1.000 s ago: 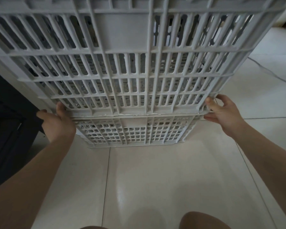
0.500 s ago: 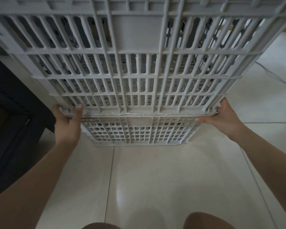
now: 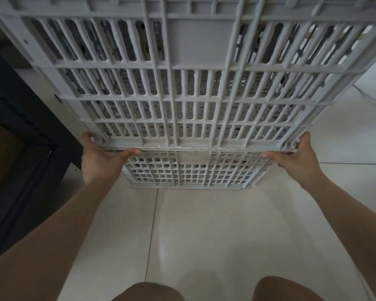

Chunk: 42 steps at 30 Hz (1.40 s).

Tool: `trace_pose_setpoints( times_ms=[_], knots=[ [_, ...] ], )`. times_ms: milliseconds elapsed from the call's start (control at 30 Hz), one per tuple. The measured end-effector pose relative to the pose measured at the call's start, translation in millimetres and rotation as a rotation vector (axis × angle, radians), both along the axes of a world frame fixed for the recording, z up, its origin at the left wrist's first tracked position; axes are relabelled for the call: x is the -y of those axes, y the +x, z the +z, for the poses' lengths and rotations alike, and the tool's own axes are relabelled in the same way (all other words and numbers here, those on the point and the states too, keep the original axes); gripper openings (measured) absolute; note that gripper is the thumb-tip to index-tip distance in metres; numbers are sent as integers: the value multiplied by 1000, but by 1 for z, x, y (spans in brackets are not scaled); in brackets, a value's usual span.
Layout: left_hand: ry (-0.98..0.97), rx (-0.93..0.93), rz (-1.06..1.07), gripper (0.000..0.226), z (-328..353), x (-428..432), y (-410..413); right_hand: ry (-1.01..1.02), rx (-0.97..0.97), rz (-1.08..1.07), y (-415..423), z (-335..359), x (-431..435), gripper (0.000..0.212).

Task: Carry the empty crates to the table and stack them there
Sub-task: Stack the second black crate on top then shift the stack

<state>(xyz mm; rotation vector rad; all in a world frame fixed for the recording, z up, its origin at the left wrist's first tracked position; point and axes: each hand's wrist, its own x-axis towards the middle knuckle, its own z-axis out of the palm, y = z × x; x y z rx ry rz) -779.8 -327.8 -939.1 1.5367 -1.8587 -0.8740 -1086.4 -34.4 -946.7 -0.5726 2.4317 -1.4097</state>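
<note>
1. Your knees [image 3: 148, 292] show at the bottom edge, bare, above a pale tiled floor [image 3: 204, 235] that shines a little.
2. Both of your arms reach forward and up over the tiles, one to each near corner of a two-crate stack.
3. Your left hand [image 3: 100, 161] is clamped on the near left bottom corner of the top crate [image 3: 195, 83]. The thumb lies along the seam between the crates, pointing inward. The fingers curl round the corner's outer side, and their tips are hidden.
4. Your right hand [image 3: 295, 158] mirrors it on the near right bottom corner. One digit stretches inward along the seam and the rest wrap up and around the corner. It holds the top crate and nothing else.
5. The lower crate [image 3: 189, 170] stands on the floor straight ahead of you. It is grey with small square slots and shows nothing inside.
6. The top crate sits on it, and their near edges meet along a rough seam. This grey slatted wall fills the upper frame and no load shows through the slots. You cannot tell from here whether its far edge is lifted.
7. A dark unit [image 3: 20, 148] stands on the floor to the left, just beside the stack.
8. A thin cable [image 3: 373, 98] runs across the tiles at far right, past the top crate's edge.
</note>
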Motion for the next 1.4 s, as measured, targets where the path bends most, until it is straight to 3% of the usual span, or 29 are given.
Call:
trace_pose_setpoints(
  times_ms=[233,300,367,433,600,733,1200,1400],
  knots=[
    [-39,-45,0,117,-2,-2,-1,-59,58,22,14,-3,3,81],
    [-41,-65,-7,115,-5,-4,-2,-96,70,5,26,-8,8,100],
    [-29,-90,-14,112,-10,-8,-4,-86,71,-48,34,-16,18,133],
    [6,-119,-20,113,-14,-10,-6,-82,109,-122,35,-20,31,146],
    [21,-154,11,113,-18,-7,-12,-146,200,-181,20,-22,48,147],
    [48,-209,11,113,-16,2,-29,-125,167,-176,5,-23,57,151],
    [107,-281,12,89,-5,55,-88,-94,258,-138,-46,-14,105,149],
    [129,-269,-4,99,-10,62,-86,24,263,-130,-43,-8,105,147]
  ],
)
